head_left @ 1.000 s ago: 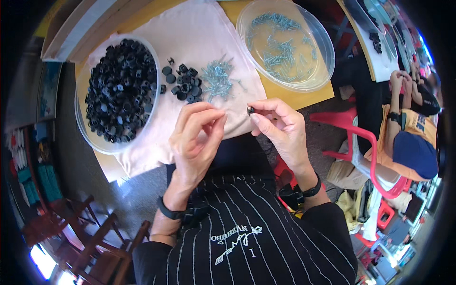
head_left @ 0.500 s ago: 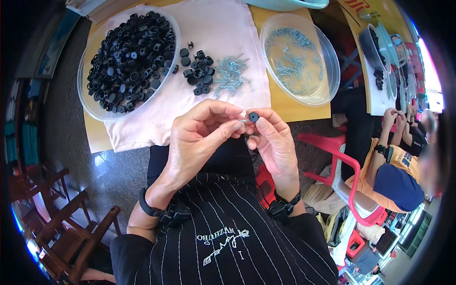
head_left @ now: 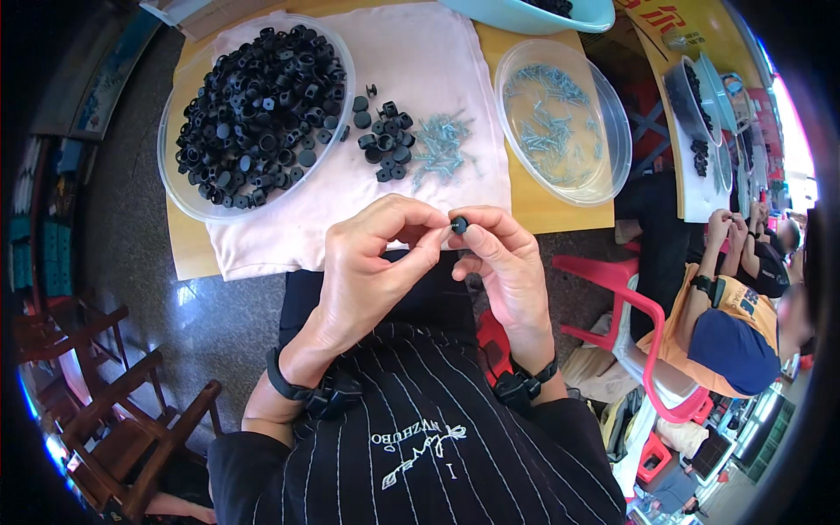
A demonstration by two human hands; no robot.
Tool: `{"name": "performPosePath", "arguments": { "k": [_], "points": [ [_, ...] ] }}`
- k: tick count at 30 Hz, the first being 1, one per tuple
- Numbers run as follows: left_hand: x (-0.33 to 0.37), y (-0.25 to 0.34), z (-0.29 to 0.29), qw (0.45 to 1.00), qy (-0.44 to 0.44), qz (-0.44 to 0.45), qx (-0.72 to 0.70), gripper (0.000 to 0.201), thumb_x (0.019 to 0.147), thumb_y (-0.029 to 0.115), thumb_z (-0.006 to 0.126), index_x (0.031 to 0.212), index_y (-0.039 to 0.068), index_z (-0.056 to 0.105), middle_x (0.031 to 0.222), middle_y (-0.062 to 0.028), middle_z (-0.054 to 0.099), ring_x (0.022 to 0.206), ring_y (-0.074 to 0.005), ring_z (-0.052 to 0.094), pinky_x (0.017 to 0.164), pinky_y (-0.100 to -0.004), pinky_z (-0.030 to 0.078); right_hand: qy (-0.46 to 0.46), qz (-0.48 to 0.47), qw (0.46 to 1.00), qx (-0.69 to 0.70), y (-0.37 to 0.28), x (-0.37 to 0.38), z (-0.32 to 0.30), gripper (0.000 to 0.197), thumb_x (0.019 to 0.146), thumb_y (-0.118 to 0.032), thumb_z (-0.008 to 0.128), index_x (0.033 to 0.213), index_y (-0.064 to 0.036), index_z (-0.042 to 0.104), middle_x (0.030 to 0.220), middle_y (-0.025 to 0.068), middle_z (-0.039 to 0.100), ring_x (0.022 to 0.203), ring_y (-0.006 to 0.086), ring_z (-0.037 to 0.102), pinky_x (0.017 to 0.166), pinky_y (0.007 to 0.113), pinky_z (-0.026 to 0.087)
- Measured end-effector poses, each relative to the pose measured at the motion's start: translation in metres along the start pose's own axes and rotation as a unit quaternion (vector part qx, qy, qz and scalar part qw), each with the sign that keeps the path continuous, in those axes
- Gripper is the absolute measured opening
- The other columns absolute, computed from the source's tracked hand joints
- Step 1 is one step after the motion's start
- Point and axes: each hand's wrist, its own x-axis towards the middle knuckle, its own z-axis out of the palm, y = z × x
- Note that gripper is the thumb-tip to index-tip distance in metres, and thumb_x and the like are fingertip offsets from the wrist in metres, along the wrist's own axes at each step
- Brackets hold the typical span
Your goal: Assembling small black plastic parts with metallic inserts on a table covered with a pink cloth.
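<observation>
Just in front of the table's near edge, my two hands meet at the fingertips. My right hand (head_left: 506, 262) pinches a small round black plastic part (head_left: 459, 225) between thumb and fingers. My left hand (head_left: 372, 262) is closed in a pinch against the left side of that part; its screw is mostly hidden by the fingertips, though its silver showed half a second ago. Beyond the hands, on a pale pink cloth (head_left: 262, 249), lie a small pile of black plastic parts (head_left: 388, 144) and, right of it, a loose heap of silver screws (head_left: 442, 144).
At the left, a clear round tub (head_left: 351, 74) is heaped with black parts. A second clear tub (head_left: 619, 131) at the right holds screws. A pale blue basin (head_left: 534, 19) stands at the far edge. A red plastic chair (head_left: 647, 306) and another person (head_left: 731, 337) are at the right.
The black part has turned, its holed face no longer toward me, and my left fingertips have come up against it. The whole view has shifted slightly.
</observation>
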Motion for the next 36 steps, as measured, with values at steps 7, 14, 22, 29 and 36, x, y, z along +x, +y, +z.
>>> {"name": "performPosePath", "arguments": {
  "k": [7, 14, 22, 29, 36],
  "points": [
    [0.006, 0.011, -0.008, 0.958, -0.061, 0.164, 0.226, 0.017, 0.076, -0.006, 0.065, 0.092, -0.002, 0.060, 0.088, -0.0118, 0.063, 0.077, -0.0267, 0.064, 0.066, -0.0313, 0.053, 0.008, -0.063, 0.990, -0.129, 0.001, 0.000, 0.003, 0.020, 0.089, -0.004, 0.063, 0.108, 0.0021, 0.064, 0.098, 0.0082, 0.067, 0.086, 0.0128, 0.065, 0.069, 0.025, 0.056],
    [0.009, 0.015, -0.014, 0.986, -0.111, 0.028, 0.123, 0.013, 0.082, -0.003, 0.065, 0.095, -0.001, 0.063, 0.088, -0.0109, 0.065, 0.079, -0.0221, 0.066, 0.067, -0.0286, 0.052, -0.001, -0.028, 0.997, -0.069, 0.003, -0.001, -0.001, 0.018, 0.089, -0.002, 0.062, 0.106, 0.0039, 0.064, 0.094, 0.0095, 0.066, 0.081, 0.0130, 0.065, 0.068, 0.025, 0.057],
    [0.029, 0.023, -0.010, 0.986, -0.134, 0.006, 0.102, 0.022, 0.082, 0.002, 0.069, 0.103, 0.001, 0.063, 0.093, -0.0106, 0.064, 0.075, -0.0161, 0.064, 0.065, -0.0266, 0.050, 0.014, -0.064, 0.996, -0.063, -0.002, 0.005, -0.006, 0.019, 0.089, -0.003, 0.062, 0.107, 0.0039, 0.063, 0.094, 0.0095, 0.066, 0.080, 0.0124, 0.064, 0.069, 0.025, 0.056],
    [0.083, 0.011, -0.018, 0.873, 0.011, 0.154, 0.462, 0.019, 0.077, 0.006, 0.070, 0.095, 0.002, 0.066, 0.093, -0.0104, 0.059, 0.087, -0.0279, 0.056, 0.073, -0.0355, 0.048, 0.044, -0.037, 0.996, -0.067, 0.000, 0.006, -0.014, 0.020, 0.089, -0.004, 0.062, 0.107, 0.0035, 0.061, 0.092, 0.0089, 0.065, 0.078, 0.0122, 0.064, 0.068, 0.025, 0.055],
    [0.095, 0.008, -0.016, 0.836, -0.036, 0.142, 0.529, 0.015, 0.073, 0.005, 0.069, 0.085, 0.000, 0.063, 0.096, -0.0097, 0.054, 0.091, -0.0270, 0.051, 0.075, -0.0369, 0.047, 0.025, -0.030, 0.997, -0.065, -0.002, 0.008, -0.013, 0.021, 0.090, -0.005, 0.062, 0.110, 0.0038, 0.061, 0.096, 0.0075, 0.063, 0.086, 0.0108, 0.062, 0.070, 0.025, 0.055]
  ]
}}
